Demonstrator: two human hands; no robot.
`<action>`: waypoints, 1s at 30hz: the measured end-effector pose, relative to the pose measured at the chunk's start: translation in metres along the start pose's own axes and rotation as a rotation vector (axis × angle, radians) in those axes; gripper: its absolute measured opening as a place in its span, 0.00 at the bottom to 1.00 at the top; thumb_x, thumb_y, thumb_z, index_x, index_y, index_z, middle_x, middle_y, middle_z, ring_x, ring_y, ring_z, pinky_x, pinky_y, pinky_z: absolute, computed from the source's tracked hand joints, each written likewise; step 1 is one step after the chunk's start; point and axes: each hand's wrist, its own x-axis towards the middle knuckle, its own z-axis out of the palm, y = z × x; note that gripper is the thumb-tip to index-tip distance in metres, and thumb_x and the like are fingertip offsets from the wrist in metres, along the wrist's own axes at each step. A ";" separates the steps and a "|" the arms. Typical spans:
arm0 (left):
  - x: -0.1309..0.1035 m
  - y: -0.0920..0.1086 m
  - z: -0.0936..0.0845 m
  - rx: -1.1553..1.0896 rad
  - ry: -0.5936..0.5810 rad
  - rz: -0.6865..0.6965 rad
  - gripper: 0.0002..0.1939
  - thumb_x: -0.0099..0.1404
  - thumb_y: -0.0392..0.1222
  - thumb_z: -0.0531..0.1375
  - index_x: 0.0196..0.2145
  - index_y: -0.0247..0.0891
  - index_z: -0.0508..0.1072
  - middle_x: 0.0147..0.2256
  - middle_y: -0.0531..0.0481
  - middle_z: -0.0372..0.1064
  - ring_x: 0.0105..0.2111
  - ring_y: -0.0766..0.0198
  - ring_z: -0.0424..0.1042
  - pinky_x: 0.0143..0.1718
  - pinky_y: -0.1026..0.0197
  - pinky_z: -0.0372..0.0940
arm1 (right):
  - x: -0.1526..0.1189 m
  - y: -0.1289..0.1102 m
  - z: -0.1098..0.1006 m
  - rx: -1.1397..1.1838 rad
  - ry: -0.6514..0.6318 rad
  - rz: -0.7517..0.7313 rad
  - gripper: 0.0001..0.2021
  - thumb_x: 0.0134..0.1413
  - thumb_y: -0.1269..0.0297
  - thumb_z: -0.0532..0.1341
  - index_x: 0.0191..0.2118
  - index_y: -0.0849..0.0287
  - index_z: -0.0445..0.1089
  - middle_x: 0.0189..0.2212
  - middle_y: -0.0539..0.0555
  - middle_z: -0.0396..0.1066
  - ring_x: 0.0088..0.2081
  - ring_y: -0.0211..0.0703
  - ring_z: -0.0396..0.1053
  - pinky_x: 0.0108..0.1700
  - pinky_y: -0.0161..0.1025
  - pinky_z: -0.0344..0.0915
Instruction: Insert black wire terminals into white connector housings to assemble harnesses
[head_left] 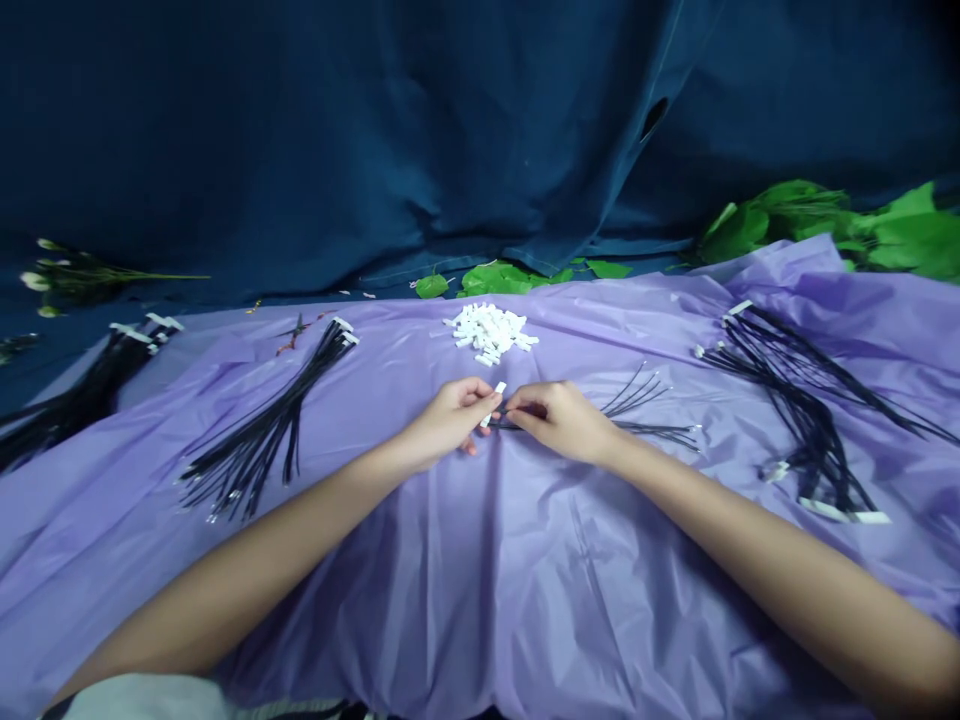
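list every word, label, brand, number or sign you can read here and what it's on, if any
None: no readable text anywhere.
The white piece in the left hand, the white pile and the black wires: any print would be too small to read.
Purple sheet and blue cloth: no lettering visible.

The left hand (pixel 456 415) pinches a white connector (pixel 500 387), the right hand (pixel 559 418) beside it holds black wires (pixel 660 431), and beyond both hands a pile of white connectors (pixel 490 331) lies on a purple sheet (pixel 420 570).
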 end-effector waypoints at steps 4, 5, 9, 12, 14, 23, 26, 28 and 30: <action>0.000 -0.006 0.007 0.001 0.053 0.117 0.18 0.57 0.54 0.61 0.33 0.35 0.65 0.28 0.50 0.65 0.23 0.70 0.65 0.12 0.71 0.60 | -0.006 -0.006 0.002 -0.019 0.067 0.019 0.07 0.58 0.69 0.57 0.34 0.59 0.73 0.28 0.47 0.73 0.27 0.31 0.65 0.32 0.30 0.56; 0.001 -0.009 0.008 -0.019 0.064 0.141 0.18 0.56 0.54 0.61 0.32 0.35 0.65 0.28 0.51 0.65 0.22 0.70 0.65 0.11 0.71 0.60 | -0.007 -0.006 0.002 -0.023 0.071 0.018 0.07 0.58 0.69 0.57 0.34 0.59 0.73 0.28 0.48 0.73 0.27 0.31 0.66 0.32 0.30 0.57; 0.006 -0.024 0.009 -0.140 0.062 0.162 0.21 0.53 0.56 0.64 0.30 0.35 0.63 0.26 0.53 0.65 0.20 0.71 0.64 0.11 0.70 0.60 | -0.014 0.000 -0.001 -0.058 0.034 -0.012 0.06 0.58 0.69 0.57 0.36 0.59 0.73 0.30 0.49 0.73 0.30 0.33 0.67 0.34 0.30 0.58; 0.008 -0.029 0.006 -0.212 0.053 0.150 0.21 0.52 0.55 0.65 0.30 0.36 0.62 0.26 0.53 0.65 0.22 0.70 0.66 0.11 0.70 0.61 | -0.023 0.006 -0.011 -0.109 0.008 -0.015 0.07 0.58 0.69 0.57 0.38 0.58 0.73 0.33 0.49 0.74 0.31 0.34 0.68 0.35 0.32 0.58; 0.008 -0.030 0.004 -0.230 0.044 0.150 0.21 0.53 0.54 0.65 0.30 0.36 0.62 0.27 0.53 0.66 0.23 0.69 0.66 0.11 0.70 0.61 | -0.032 0.011 -0.022 -0.168 -0.001 -0.001 0.08 0.59 0.68 0.56 0.39 0.57 0.73 0.34 0.49 0.74 0.33 0.35 0.69 0.36 0.32 0.60; 0.008 -0.028 0.003 -0.276 0.072 0.118 0.22 0.53 0.55 0.65 0.30 0.37 0.61 0.28 0.53 0.65 0.22 0.70 0.65 0.08 0.72 0.56 | -0.074 0.056 -0.096 -0.407 0.127 0.062 0.09 0.58 0.66 0.58 0.41 0.58 0.73 0.37 0.52 0.75 0.38 0.40 0.72 0.39 0.34 0.65; 0.008 -0.028 0.002 -0.303 0.065 0.117 0.22 0.52 0.54 0.66 0.29 0.36 0.61 0.27 0.53 0.66 0.21 0.70 0.65 0.08 0.72 0.57 | -0.075 0.054 -0.099 -0.368 0.238 0.035 0.08 0.59 0.66 0.57 0.39 0.59 0.73 0.37 0.53 0.75 0.37 0.39 0.72 0.40 0.34 0.66; 0.007 -0.027 0.002 -0.322 0.063 0.120 0.22 0.51 0.54 0.66 0.29 0.36 0.61 0.27 0.53 0.66 0.21 0.70 0.65 0.09 0.71 0.59 | -0.070 0.046 -0.087 -0.314 0.252 -0.030 0.08 0.60 0.66 0.56 0.40 0.59 0.72 0.36 0.53 0.75 0.38 0.39 0.72 0.42 0.35 0.66; 0.006 -0.026 0.003 -0.340 0.065 0.126 0.23 0.49 0.54 0.67 0.28 0.35 0.62 0.27 0.52 0.66 0.21 0.69 0.66 0.10 0.69 0.61 | -0.061 0.034 -0.070 -0.254 0.202 -0.125 0.09 0.61 0.65 0.55 0.40 0.60 0.72 0.37 0.54 0.74 0.39 0.40 0.71 0.44 0.36 0.65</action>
